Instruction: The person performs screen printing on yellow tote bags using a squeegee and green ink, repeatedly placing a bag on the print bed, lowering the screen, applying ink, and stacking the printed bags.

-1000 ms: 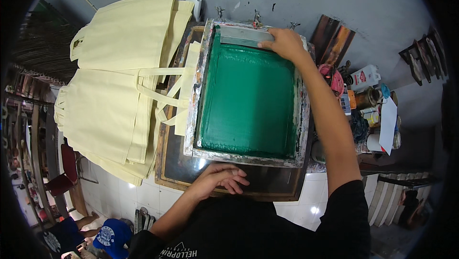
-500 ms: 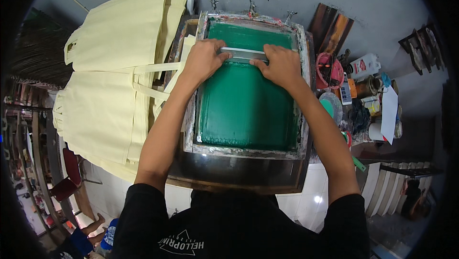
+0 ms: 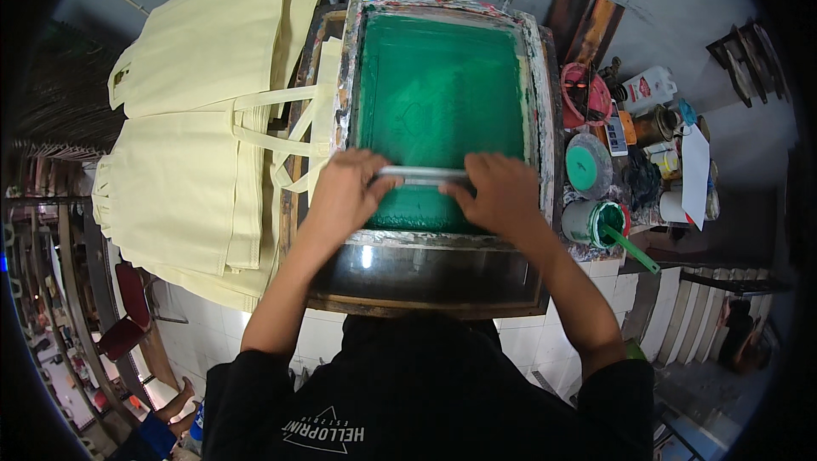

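Well, slvr squeegee (image 3: pixel 423 174), rect. grn-inked screen (image 3: pixel 438 91)

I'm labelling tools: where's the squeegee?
In the head view, near centre, the squeegee is on the lower half of the green screen, held by left hand and right hand.

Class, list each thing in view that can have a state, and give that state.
Left hand: closed on the squeegee
Right hand: closed on the squeegee
Squeegee: held crosswise
Frame: lying flat, stained
Ink: spread, wet-looking
Bags: stacked
Tub: open
Spatula: in the tub, handle sticking out
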### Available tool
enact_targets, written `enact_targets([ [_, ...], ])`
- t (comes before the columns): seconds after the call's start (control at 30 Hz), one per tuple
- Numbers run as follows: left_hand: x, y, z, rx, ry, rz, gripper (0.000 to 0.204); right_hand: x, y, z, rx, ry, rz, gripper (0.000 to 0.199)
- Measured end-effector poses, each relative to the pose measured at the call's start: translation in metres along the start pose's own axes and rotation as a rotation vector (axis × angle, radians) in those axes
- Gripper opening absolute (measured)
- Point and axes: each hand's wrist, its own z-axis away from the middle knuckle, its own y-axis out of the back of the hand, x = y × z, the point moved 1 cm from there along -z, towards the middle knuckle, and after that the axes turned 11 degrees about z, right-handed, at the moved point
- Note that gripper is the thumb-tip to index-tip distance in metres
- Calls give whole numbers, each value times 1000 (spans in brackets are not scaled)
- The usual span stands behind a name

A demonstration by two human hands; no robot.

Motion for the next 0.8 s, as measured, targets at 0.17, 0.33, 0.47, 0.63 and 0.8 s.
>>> enact_targets([
  [0.17, 5, -12, 47, 42, -42, -30, 29, -24, 9, 37, 51, 35, 46, 32],
  [0.33, -12, -16, 80, 143, -156, -12, 99, -23, 9, 50, 147, 73, 15, 26],
  [0.47, -32, -21, 99, 335, -187, -135, 119, -19, 29, 56, 212, 76, -59, 21],
  [0.63, 5, 18, 73, 598, -329, 111, 133, -12, 105, 26, 421, 103, 22, 23],
  [0.8, 22, 39, 29, 828, -241, 603, 98, 13, 177, -50, 564, 129, 215, 20],
])
